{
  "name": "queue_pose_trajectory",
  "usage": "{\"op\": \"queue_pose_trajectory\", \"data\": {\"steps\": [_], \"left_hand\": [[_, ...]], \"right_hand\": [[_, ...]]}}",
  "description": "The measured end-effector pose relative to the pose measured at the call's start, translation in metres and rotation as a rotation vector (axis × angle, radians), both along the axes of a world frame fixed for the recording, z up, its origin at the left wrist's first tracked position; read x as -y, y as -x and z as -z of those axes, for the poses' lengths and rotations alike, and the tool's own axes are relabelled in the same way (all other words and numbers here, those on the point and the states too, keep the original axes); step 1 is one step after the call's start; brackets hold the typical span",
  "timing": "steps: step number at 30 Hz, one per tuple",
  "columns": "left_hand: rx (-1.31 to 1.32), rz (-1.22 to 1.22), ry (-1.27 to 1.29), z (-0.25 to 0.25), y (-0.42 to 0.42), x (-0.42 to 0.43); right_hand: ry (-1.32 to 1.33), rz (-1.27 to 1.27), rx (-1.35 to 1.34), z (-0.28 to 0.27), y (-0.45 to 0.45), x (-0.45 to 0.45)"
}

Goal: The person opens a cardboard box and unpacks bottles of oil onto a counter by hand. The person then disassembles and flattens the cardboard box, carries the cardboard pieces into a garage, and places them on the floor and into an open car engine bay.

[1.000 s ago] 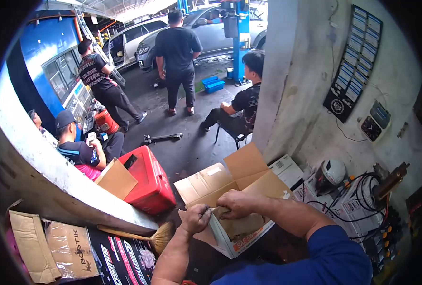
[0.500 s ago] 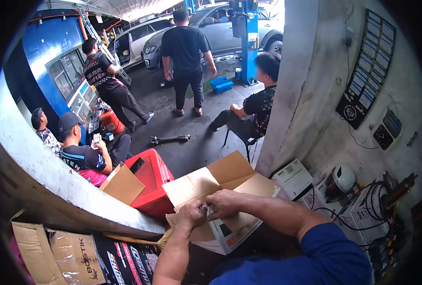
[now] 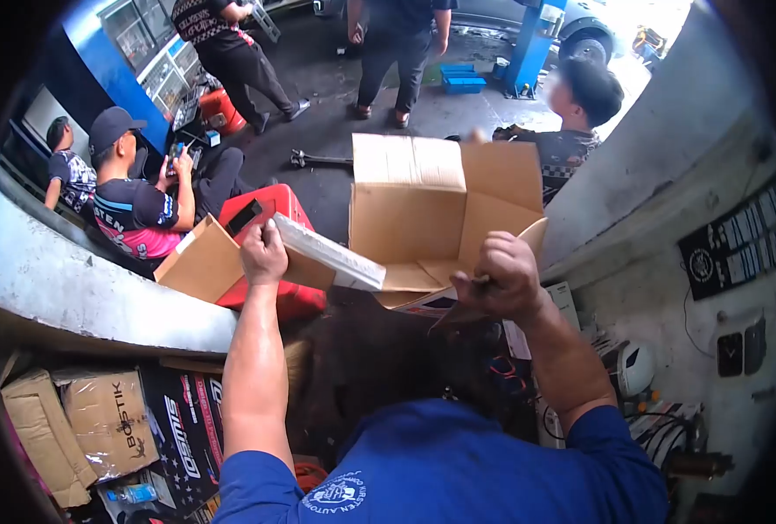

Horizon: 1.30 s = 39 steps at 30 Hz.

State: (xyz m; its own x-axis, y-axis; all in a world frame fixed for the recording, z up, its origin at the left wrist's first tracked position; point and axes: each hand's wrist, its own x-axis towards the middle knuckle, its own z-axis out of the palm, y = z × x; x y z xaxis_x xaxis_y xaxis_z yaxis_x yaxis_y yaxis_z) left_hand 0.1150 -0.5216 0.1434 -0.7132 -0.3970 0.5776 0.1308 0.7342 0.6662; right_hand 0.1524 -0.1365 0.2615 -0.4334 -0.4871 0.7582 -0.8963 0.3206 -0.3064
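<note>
Open cardboard box (image 3: 410, 223), centre of frame: my left hand (image 3: 264, 255) has its grip clamped on a flap (image 3: 329, 251); my right hand (image 3: 503, 275), grip closed, is beside the box, its contents unclear.

Bright background; dim foreground; edges distorted

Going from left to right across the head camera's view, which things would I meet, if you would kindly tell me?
Bostik box → left hand → right hand → white helmet → square wall clock.
</note>
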Motion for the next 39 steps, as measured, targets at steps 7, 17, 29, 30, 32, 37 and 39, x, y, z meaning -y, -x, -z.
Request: {"op": "queue_pose_trajectory", "data": {"steps": [7,17,29,30,32,37,39], "left_hand": [[0.562,-0.385,-0.058,0.024,0.098,0.062],[-0.195,-0.028,0.249,0.017,0.166,0.023],[0.358,0.735,0.998,0.019,0.234,0.021],[0.352,0.737,1.005,0.021,0.245,0.024],[0.472,0.787,0.936,0.024,0.272,0.029],[0.684,0.735,0.882,-0.002,0.352,0.022],[0.671,0.71,0.904,0.007,0.391,0.022]], "right_hand": [[-0.05,-0.125,-0.036,-0.02,0.038,0.01],[0.05,0.147,0.093,0.025,0.233,0.1],[-0.005,-0.033,0.561,0.016,0.358,0.152],[-0.005,-0.037,0.563,0.013,0.369,0.152],[0.005,-0.03,0.587,0.003,0.393,0.147],[0.005,-0.063,0.535,0.021,0.482,0.142],[0.014,-0.058,0.443,0.037,0.532,0.154]]}}
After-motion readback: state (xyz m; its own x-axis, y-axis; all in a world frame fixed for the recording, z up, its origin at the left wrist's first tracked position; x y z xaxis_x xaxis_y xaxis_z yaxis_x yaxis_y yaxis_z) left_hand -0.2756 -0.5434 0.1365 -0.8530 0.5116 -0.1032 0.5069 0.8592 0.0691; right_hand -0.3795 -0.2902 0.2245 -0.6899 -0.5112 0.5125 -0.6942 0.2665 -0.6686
